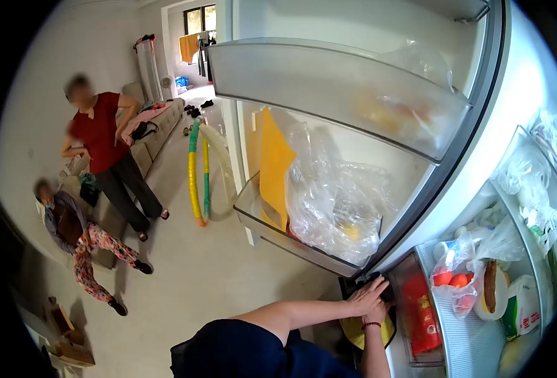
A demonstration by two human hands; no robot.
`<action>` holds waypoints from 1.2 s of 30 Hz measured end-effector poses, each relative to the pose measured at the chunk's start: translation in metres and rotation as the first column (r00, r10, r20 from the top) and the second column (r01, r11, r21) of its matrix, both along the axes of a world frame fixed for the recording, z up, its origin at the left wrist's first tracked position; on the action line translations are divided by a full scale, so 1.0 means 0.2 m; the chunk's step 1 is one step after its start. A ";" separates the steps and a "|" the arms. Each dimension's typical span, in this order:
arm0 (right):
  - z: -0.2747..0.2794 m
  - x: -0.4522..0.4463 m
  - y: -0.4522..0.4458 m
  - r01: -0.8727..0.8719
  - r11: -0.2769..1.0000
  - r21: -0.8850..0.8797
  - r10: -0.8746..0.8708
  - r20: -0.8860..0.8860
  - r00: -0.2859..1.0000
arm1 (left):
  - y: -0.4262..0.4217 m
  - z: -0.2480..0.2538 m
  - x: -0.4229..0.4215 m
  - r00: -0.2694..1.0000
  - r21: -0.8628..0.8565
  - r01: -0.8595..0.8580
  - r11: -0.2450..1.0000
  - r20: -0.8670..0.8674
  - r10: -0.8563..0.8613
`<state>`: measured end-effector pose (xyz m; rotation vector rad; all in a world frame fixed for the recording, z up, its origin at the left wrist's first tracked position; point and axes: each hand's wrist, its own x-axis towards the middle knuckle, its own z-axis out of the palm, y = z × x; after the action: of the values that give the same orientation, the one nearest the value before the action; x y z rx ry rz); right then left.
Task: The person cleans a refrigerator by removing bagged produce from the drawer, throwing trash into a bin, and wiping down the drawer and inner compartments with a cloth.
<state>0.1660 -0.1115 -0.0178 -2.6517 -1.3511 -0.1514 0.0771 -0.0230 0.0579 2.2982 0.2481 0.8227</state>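
Low in front of the open fridge, my two hands meet beside the lower drawer. My left hand [368, 298] reaches in from the left, its fingers stretched out over my right hand. My right hand [376, 311], with a dark red bead bracelet [371, 324] at the wrist, lies partly under it, its fingers mostly hidden. Just beyond the fingers is a black thing [349, 286] whose kind I cannot make out. Below the hands shows a yellow, dark-edged item [356, 332]. The clear drawer [424, 364] to the right holds a red packet [422, 315].
The open fridge door [489, 120] carries an upper bin [278, 72] and a lower bin [303, 249] with plastic bags [332, 195]. On the fridge shelf [458, 343] sits a bag of red-orange items [458, 278]. Two people, one standing [107, 132], one seated [70, 227], are at left.
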 end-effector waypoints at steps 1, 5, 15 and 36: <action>-0.05 0.02 -0.04 -0.047 0.998 0.052 0.045 0.042 0.998 | 0.01 -0.11 0.08 0.986 -0.032 0.039 0.999 -0.159 -0.044; 0.28 -0.12 -0.23 0.046 0.999 0.002 -0.043 -0.296 0.954 | -0.08 -0.17 0.13 0.870 -0.028 0.079 0.997 -0.487 -0.082; 0.23 -0.19 -0.45 -0.042 0.998 0.036 0.043 -0.018 0.999 | -0.06 -0.20 0.15 0.842 0.307 0.113 0.945 -0.535 0.073; 0.17 -0.01 -0.10 -0.169 0.983 0.070 0.176 -0.114 0.978 | -0.03 -0.39 0.33 0.826 0.478 -0.140 0.867 -0.426 0.368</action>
<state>0.1636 -0.1311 0.0164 -2.4381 -1.5027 -0.0106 0.1423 -0.0284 -0.0210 2.9291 0.6928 0.3960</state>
